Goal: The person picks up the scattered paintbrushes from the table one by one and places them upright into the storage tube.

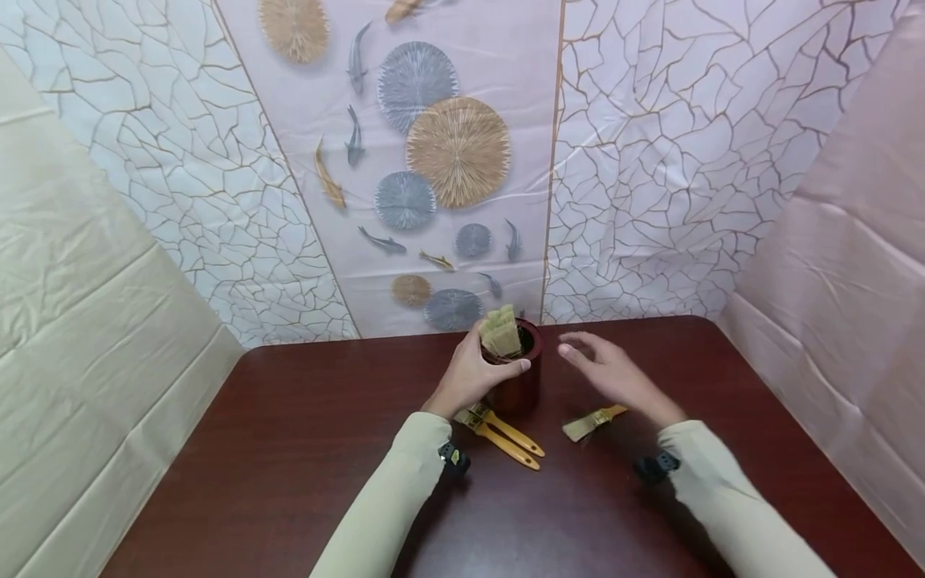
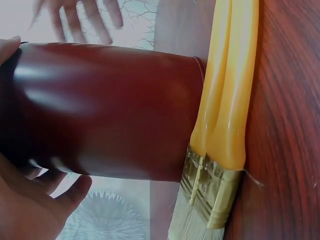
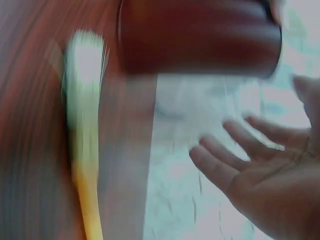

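Note:
My left hand (image 1: 468, 374) grips the rim area of a dark red cylindrical pot (image 1: 522, 387), its thumb across the near side and its fingers around the left. Pale bristles of several paintbrushes (image 1: 502, 332) stick up out of the pot; their handles are hidden inside. In the right wrist view my right hand (image 3: 270, 175) has its fingers spread and holds nothing, a short way from the pot's right side. Two yellow-handled paintbrushes (image 2: 225, 100) lie side by side at the pot's base. Another paintbrush (image 1: 594, 423) lies below the right hand, bristles pointing left.
All of this stands on a dark reddish wood table (image 1: 303, 449). Behind its far edge hangs a patterned cloth (image 1: 462, 152), with pale cloth walls (image 1: 94, 337) on both sides. A dark wrist device (image 1: 454, 457) is strapped on each arm.

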A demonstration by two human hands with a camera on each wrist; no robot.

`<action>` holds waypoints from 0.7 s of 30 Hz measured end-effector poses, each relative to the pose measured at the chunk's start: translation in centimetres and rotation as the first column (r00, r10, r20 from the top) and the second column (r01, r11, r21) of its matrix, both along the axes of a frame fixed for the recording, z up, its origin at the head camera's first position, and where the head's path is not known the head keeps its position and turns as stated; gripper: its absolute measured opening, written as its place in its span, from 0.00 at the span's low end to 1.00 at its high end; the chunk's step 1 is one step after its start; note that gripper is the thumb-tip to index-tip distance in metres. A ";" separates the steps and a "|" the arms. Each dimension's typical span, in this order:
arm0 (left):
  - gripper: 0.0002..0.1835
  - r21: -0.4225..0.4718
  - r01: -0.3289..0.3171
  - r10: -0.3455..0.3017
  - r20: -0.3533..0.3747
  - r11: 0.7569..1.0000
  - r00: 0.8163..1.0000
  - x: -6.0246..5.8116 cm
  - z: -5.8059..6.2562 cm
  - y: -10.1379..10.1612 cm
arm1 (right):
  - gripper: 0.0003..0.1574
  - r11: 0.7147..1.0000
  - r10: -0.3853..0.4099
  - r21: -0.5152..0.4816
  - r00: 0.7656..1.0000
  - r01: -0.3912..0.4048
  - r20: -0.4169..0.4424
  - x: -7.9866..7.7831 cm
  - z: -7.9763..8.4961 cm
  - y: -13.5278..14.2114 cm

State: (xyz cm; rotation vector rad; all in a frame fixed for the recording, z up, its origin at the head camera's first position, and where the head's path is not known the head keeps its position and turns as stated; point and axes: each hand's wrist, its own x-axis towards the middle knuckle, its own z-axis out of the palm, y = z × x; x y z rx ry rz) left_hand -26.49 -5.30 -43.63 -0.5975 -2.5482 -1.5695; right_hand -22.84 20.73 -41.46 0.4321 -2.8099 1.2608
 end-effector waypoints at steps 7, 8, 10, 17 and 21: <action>0.56 0.001 -0.001 0.001 0.046 1.000 0.999 0.1 -0.1 -0.2 | 0.23 0.968 0.138 0.208 0.990 -0.140 0.024 0.3 -0.4 6.5; 0.56 0.003 -0.002 0.002 0.050 1.000 0.999 0.1 -0.1 -0.2 | 0.23 0.960 0.148 0.234 0.988 -0.152 0.038 0.4 -0.7 7.1; 0.56 0.009 0.000 -0.001 0.050 1.000 0.999 0.1 -0.1 -0.1 | 0.22 0.946 0.172 0.270 0.984 -0.178 0.047 0.5 -1.4 8.1; 0.56 0.015 -0.003 0.002 0.050 1.000 0.999 0.1 -0.1 0.0 | 0.15 0.911 0.249 0.337 0.968 -0.239 0.014 1.2 -3.6 8.9; 0.57 0.017 -0.022 0.021 0.057 1.000 0.998 0.1 -0.1 0.1 | 0.10 0.867 0.244 0.453 0.969 -0.210 -0.018 1.6 -3.9 8.4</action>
